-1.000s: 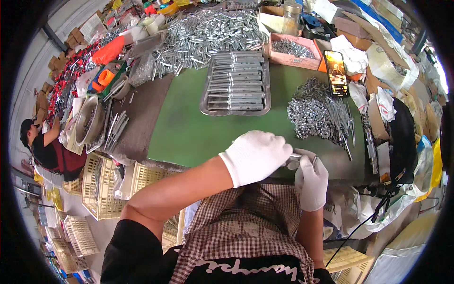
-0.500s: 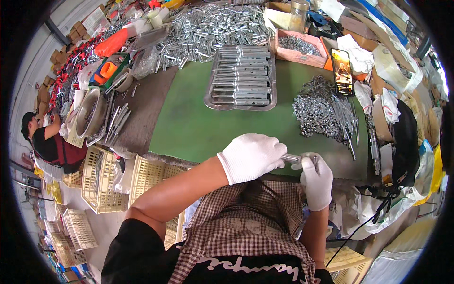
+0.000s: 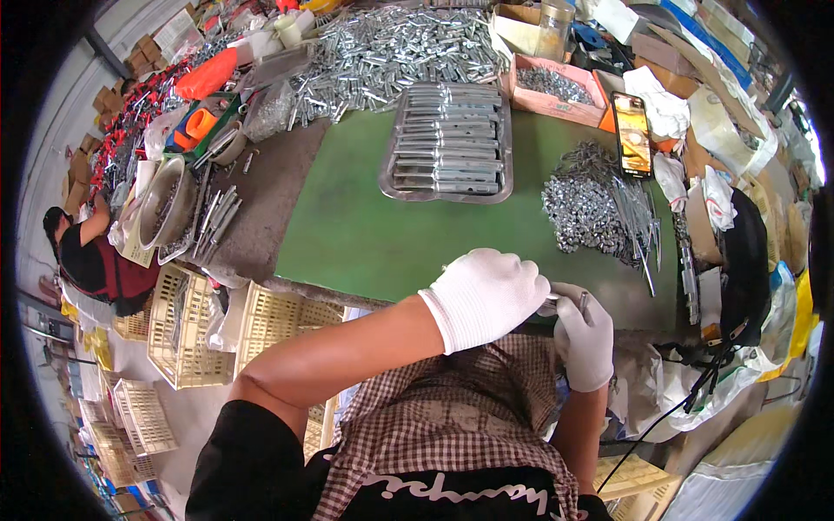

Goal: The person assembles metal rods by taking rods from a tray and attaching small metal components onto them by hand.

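Both my hands wear white knitted gloves and meet at the near edge of the green work mat (image 3: 365,234). My left hand (image 3: 491,295) is closed with its fingers curled around a silver metal tube (image 3: 547,307), mostly hidden by the gloves. Thumb and fingers of my right hand (image 3: 584,343) pinch at the tube's other end, where a small bit of metal shows. Beyond them lies a metal tray (image 3: 387,184) with a column of silver tubes side by side. To the right, a heap of small shiny metal parts (image 3: 582,213) lies beside thin metal rods (image 3: 641,230).
A large pile of silver parts (image 3: 400,52) covers the back. A pink box (image 3: 556,108) of small parts and a lit phone (image 3: 632,135) stand back right. Bowls (image 3: 165,204) and loose tubes (image 3: 217,221) sit left. Crates (image 3: 182,330) stand below; another person (image 3: 95,252) works far left.
My left hand has shifted right, closer to my right hand, and turned. The tube that showed between my hands is now mostly covered. The view has shifted slightly.
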`<state>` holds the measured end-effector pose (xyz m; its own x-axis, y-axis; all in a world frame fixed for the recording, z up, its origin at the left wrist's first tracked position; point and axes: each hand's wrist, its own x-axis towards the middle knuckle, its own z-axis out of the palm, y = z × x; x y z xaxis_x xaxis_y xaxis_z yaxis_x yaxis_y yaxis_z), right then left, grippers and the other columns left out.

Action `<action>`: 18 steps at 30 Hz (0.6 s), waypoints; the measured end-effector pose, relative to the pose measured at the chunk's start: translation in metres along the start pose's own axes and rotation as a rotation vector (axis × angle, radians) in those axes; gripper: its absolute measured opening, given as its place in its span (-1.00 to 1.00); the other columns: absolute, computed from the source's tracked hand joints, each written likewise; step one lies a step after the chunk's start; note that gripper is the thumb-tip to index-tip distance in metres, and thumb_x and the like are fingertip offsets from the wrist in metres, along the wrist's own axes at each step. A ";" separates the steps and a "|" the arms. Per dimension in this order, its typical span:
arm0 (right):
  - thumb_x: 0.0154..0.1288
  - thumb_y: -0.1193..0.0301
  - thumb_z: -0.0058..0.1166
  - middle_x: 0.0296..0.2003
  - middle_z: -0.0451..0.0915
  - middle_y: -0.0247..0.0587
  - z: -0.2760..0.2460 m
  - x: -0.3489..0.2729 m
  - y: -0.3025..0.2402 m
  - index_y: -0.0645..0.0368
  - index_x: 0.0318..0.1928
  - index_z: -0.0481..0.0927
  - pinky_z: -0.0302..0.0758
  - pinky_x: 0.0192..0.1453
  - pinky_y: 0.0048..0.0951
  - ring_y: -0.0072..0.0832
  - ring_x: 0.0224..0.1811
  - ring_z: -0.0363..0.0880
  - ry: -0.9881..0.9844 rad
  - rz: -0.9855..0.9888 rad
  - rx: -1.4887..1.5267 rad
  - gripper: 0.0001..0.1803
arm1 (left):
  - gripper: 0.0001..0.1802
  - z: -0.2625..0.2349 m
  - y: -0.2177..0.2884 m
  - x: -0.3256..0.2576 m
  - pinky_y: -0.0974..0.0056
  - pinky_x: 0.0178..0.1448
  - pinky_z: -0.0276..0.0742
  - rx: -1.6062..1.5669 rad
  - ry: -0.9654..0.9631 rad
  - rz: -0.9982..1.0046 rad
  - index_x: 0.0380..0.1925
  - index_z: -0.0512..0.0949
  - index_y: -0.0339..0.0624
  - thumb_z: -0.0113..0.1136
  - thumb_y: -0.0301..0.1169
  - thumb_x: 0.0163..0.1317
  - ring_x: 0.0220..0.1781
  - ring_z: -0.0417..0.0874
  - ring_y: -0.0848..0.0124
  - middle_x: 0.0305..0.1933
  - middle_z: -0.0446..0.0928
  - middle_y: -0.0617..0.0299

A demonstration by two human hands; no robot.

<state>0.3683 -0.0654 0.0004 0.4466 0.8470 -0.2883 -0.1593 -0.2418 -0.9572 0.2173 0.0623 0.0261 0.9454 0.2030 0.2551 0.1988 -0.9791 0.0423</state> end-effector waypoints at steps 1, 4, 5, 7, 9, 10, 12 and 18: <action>0.41 0.46 -0.02 -0.36 0.69 -0.25 -0.001 -0.002 -0.002 0.37 0.04 0.60 0.17 -0.58 -0.67 -0.82 -0.65 0.23 0.003 -0.003 -0.002 -0.70 | -0.81 -0.003 0.000 0.004 0.23 -0.33 0.58 0.014 -0.015 0.000 -0.46 0.47 -0.06 0.25 -0.26 0.15 -0.40 0.64 0.32 -0.49 0.46 0.26; 0.41 0.48 -0.02 -0.35 0.69 -0.21 -0.002 -0.006 -0.004 0.37 0.00 0.60 0.12 -0.62 -0.68 -0.83 -0.66 0.21 0.044 -0.042 0.089 -0.73 | -0.83 -0.005 -0.011 -0.001 0.23 -0.35 0.57 -0.091 0.043 0.011 -0.40 0.51 -0.04 0.26 -0.25 0.16 -0.41 0.63 0.32 -0.50 0.44 0.25; 0.41 0.48 -0.01 -0.35 0.70 -0.23 -0.002 -0.005 -0.003 0.36 -0.02 0.60 0.16 -0.59 -0.68 -0.82 -0.64 0.24 0.033 -0.030 0.059 -0.75 | -0.83 -0.005 -0.013 -0.003 0.23 -0.35 0.57 -0.090 0.043 0.019 -0.40 0.51 -0.04 0.26 -0.25 0.16 -0.41 0.63 0.32 -0.50 0.44 0.25; 0.40 0.48 0.01 -0.35 0.70 -0.25 -0.003 -0.003 0.002 0.36 -0.04 0.61 0.20 -0.56 -0.68 -0.81 -0.62 0.27 0.020 -0.015 0.029 -0.76 | -0.81 -0.004 -0.013 -0.008 0.20 -0.34 0.57 -0.179 0.088 0.008 -0.26 0.56 -0.02 0.26 -0.25 0.18 -0.41 0.63 0.31 -0.48 0.45 0.24; 0.38 0.48 0.03 -0.37 0.70 -0.28 -0.002 -0.001 0.007 0.33 -0.12 0.61 0.33 -0.45 -0.64 -0.76 -0.54 0.38 0.046 -0.136 -0.152 -0.81 | -0.75 -0.004 -0.011 -0.008 0.15 -0.30 0.58 -0.228 0.000 -0.041 -0.11 0.57 0.01 0.23 -0.28 0.21 -0.39 0.64 0.25 -0.44 0.48 0.21; 0.38 0.48 0.03 -0.37 0.70 -0.28 -0.002 -0.002 0.006 0.33 -0.12 0.61 0.33 -0.45 -0.64 -0.76 -0.54 0.38 0.042 -0.131 -0.154 -0.81 | -0.74 -0.002 -0.012 -0.008 0.13 -0.28 0.59 -0.291 -0.061 -0.072 -0.08 0.57 0.03 0.21 -0.32 0.21 -0.37 0.65 0.22 -0.41 0.50 0.20; 0.35 0.48 0.04 -0.41 0.68 -0.30 -0.002 -0.001 0.002 0.31 -0.19 0.60 0.41 -0.32 -0.60 -0.71 -0.46 0.46 0.081 -0.226 -0.341 -0.85 | -0.72 0.005 -0.012 -0.011 0.12 -0.25 0.60 -0.354 -0.122 -0.110 -0.05 0.57 0.04 0.19 -0.35 0.21 -0.36 0.65 0.20 -0.38 0.51 0.18; 0.36 0.45 0.01 -0.49 0.63 -0.26 -0.004 0.000 0.003 0.32 -0.26 0.58 0.47 -0.28 -0.52 -0.60 -0.44 0.53 0.126 -0.172 -0.329 -0.84 | -0.59 0.016 -0.010 -0.015 0.12 -0.22 0.62 -0.518 0.061 -0.139 0.01 0.59 0.14 0.13 -0.45 0.13 -0.37 0.66 0.17 -0.36 0.55 0.18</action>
<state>0.3719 -0.0679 -0.0028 0.5503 0.8285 -0.1038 0.2092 -0.2571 -0.9435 0.2049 0.0696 0.0067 0.8994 0.3451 0.2684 0.1528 -0.8233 0.5466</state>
